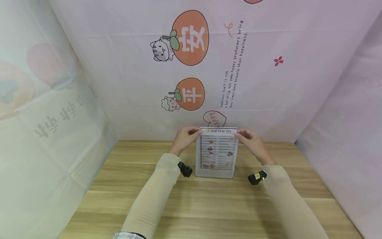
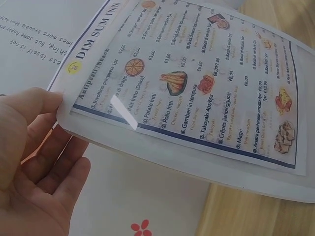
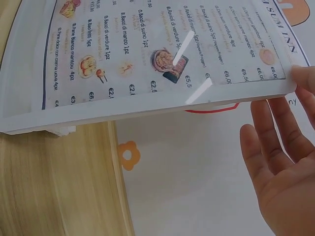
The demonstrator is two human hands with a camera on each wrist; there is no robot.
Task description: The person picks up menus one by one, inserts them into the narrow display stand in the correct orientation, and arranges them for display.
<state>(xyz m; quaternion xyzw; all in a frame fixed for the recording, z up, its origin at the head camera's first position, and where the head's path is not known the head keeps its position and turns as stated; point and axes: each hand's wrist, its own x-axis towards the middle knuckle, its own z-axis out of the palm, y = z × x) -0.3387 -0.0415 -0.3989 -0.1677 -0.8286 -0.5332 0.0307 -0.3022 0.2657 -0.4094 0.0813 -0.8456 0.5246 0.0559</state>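
Observation:
A printed menu sheet [image 1: 218, 149] headed "DIM SUM INN" sits in a white-edged display holder [image 1: 215, 173] with a shiny clear front. The holder stands upright on the wooden table, and the sheet's title strip sticks out above its top edge. My left hand [image 1: 184, 139] pinches the sheet at the top left corner, thumb in front. At the opposite top corner, my right hand [image 1: 252, 141] pinches it likewise. In the right wrist view the lower fingers [image 3: 283, 132] spread loosely behind the holder. Both wrist views show glare on the clear front.
The wooden table [image 1: 206, 212] reaches back to a white printed cloth wall [image 1: 131, 73] close behind the holder. More cloth hangs at the left [image 1: 38, 159] and right [image 1: 343, 139] sides. A small black camera is strapped to each wrist.

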